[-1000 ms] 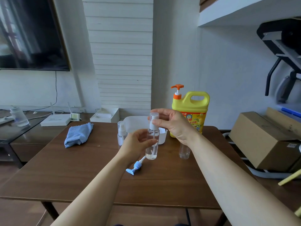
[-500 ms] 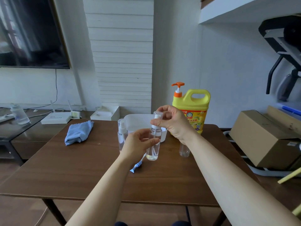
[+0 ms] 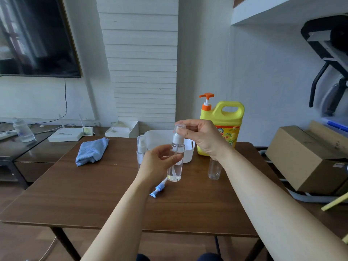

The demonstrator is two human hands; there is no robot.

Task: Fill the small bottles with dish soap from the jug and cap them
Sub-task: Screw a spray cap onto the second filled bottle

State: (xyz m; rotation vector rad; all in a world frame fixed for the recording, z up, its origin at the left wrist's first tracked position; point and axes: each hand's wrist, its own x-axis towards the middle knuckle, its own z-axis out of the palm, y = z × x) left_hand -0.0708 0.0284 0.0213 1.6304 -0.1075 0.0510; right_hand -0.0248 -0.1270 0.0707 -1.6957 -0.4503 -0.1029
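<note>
Centre of frame: left hand [image 3: 158,162] curled round the body of a clear plastic spray bottle [image 3: 175,164], held upright, some clear liquid in its base. Right hand [image 3: 203,138] pinches the transparent cap [image 3: 180,127] at its top. Yellow plastic jug with orange pump [image 3: 222,129] stands behind the right hand on the brown wooden bench [image 3: 94,194]. Uncapped clear small bottle [image 3: 213,169] stands below the right wrist; capped small bottle [image 3: 141,149] behind the left hand.

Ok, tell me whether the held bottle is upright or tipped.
Upright: the bottle stands vertical in the left hand, right hand pinching its clear cap.
</note>
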